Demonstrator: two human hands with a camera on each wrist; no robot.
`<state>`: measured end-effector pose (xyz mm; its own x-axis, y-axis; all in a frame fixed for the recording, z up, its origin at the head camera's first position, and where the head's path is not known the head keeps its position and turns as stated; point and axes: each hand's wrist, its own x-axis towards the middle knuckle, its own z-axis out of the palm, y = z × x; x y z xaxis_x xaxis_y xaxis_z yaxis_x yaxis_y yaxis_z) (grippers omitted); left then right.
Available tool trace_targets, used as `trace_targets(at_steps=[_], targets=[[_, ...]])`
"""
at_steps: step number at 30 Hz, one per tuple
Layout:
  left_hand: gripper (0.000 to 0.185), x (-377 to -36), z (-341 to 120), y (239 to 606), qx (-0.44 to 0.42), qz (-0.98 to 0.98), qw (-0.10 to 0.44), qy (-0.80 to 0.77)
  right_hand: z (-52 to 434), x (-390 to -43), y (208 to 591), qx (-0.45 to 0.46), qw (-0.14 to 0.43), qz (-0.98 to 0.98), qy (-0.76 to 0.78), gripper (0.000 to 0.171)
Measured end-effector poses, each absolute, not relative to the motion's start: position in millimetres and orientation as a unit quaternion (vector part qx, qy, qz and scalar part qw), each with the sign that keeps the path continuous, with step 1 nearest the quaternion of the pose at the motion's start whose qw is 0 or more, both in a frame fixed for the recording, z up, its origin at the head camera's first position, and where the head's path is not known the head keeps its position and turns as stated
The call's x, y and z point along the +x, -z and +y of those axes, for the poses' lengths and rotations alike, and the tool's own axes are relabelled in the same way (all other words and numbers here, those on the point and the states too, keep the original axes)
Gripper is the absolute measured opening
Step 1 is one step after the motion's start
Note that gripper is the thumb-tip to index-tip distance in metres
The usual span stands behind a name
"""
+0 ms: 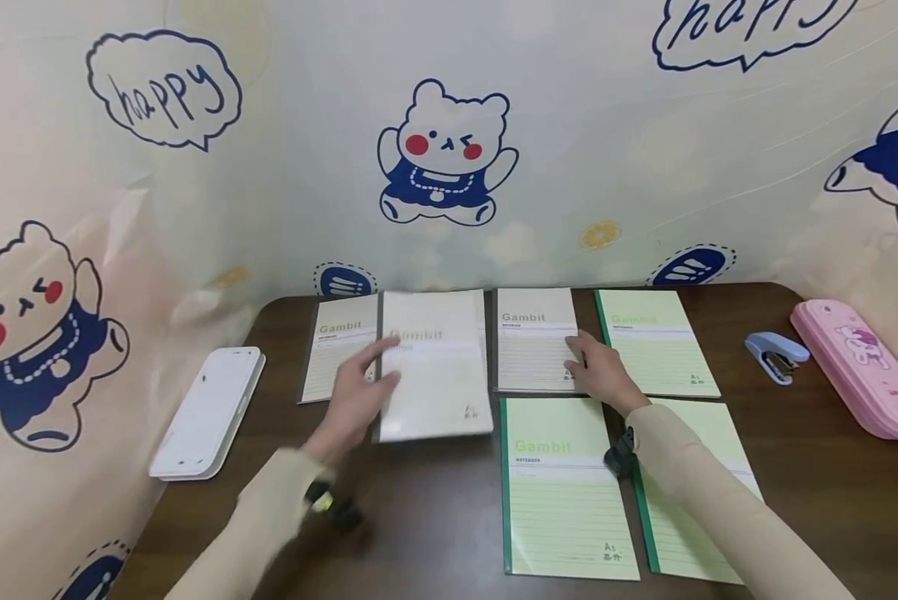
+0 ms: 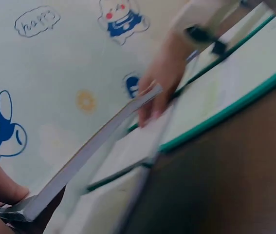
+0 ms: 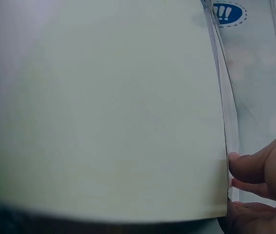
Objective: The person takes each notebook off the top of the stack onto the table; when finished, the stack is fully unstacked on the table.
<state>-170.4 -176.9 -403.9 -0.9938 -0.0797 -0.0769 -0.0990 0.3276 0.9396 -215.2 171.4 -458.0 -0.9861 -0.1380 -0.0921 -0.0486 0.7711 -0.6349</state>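
Note:
My left hand [image 1: 355, 404] grips the left edge of a white-covered notebook [image 1: 436, 387], which is raised and tilted off the table. In the left wrist view, the thumb [image 2: 9, 185] lies on the dark spine of this notebook [image 2: 84, 153]. Another white notebook [image 1: 533, 358] lies flat to its right, and the fingers of my right hand [image 1: 606, 375] touch that one's right edge. A third white notebook [image 1: 336, 342] lies at the left, partly covered by the raised one. A pale cover [image 3: 113, 117] fills most of the right wrist view.
Green-spined notebooks lie at the back right [image 1: 659, 342], front middle [image 1: 569, 500] and front right [image 1: 704, 467], the last partly under my right forearm. A white case [image 1: 209, 412] stands left; a blue stapler [image 1: 777, 354] and pink pencil case [image 1: 861, 367] are right. A printed curtain [image 1: 449, 250] closes the back.

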Motion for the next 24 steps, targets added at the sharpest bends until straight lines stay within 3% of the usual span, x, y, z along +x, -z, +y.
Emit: trace_targets(at_steps=[4, 8, 17, 24], targets=[[0.053, -114.6, -190.9, 415.5, -0.087, 0.806, 0.051, -0.583, 173.0, -215.1, 457.5, -0.050, 0.074, 0.941, 0.327, 0.050], [0.054, -80.7, -191.0, 425.8, -0.097, 0.789, 0.081, -0.602, 175.0, -215.3, 458.0, -0.043, 0.078, 0.942, 0.325, 0.050], [0.053, -63.5, -182.2, 449.3, -0.088, 0.796, 0.087, -0.593, 173.8, -216.0, 460.1, -0.046, 0.082, 0.938, 0.334, 0.050], [0.051, -59.0, -180.8, 455.5, -0.015, 0.907, 0.033, -0.420, 172.1, -217.3, 459.1, -0.049, 0.080, 0.940, 0.328, 0.050]])
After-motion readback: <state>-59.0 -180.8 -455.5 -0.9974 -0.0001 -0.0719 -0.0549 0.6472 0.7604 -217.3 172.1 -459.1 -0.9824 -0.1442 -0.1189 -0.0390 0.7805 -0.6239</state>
